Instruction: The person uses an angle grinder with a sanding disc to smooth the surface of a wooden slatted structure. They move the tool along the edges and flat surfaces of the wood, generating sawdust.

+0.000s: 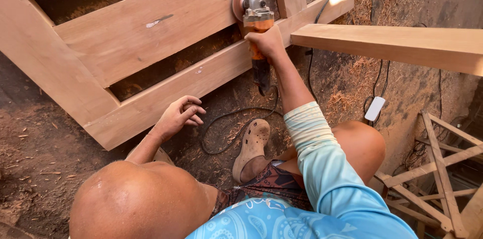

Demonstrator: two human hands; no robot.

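Sawdust-strewn floor [45, 168] carries a wooden door frame [151, 33] being sanded: right hand [266, 43] clenches the angle grinder [256, 18], left hand [178, 116], loosely curled, steadies the rail.

Door frame [151, 33] — bare matt wood; grinder [257, 23] — orange plastic, grey metal head.

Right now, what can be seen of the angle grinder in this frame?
The angle grinder has a grey metal head, an orange body and a dark rear handle that a black cord runs from. Its round, reddish-brown sanding disc lies against the pale wooden panel frame propped on the sawdust-covered ground. The right hand grips the body from above, fingers wrapped around it. The tool points up the frame, handle towards the person. Whether the disc is spinning cannot be told.
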